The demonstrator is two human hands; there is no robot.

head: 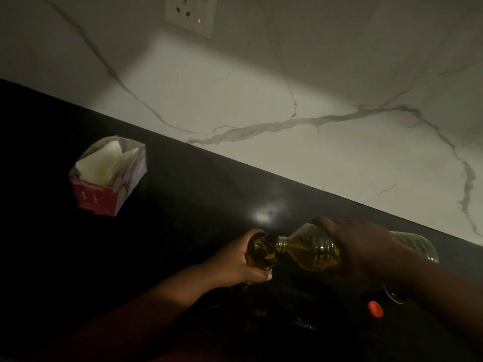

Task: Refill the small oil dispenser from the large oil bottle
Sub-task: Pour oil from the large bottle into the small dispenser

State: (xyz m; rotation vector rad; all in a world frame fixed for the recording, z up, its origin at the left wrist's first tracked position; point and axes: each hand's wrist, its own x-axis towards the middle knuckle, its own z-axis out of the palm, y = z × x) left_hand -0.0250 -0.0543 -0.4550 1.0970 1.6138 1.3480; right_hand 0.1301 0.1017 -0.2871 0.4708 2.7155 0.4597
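Observation:
The small oil dispenser (pixel 260 252) stands on the dark counter (pixel 183 231) with its mouth uncovered and yellow oil inside. My left hand (pixel 235 265) is wrapped around its side. The large clear oil bottle (pixel 311 250) lies tipped almost flat, its neck touching the dispenser's rim, golden oil pooled toward the neck. My right hand (pixel 363 241) grips the bottle's shoulder from above and hides its middle. The bottle's ribbed base (pixel 415 242) shows past my wrist.
An orange-red cap (pixel 375 309) lies on the counter near my right forearm, with a round metal piece (pixel 393 293) beside it. An opened red and white carton (pixel 108 176) holding white paper sits at the left. The marble wall (pixel 287 100) with a socket (pixel 190 14) rises behind.

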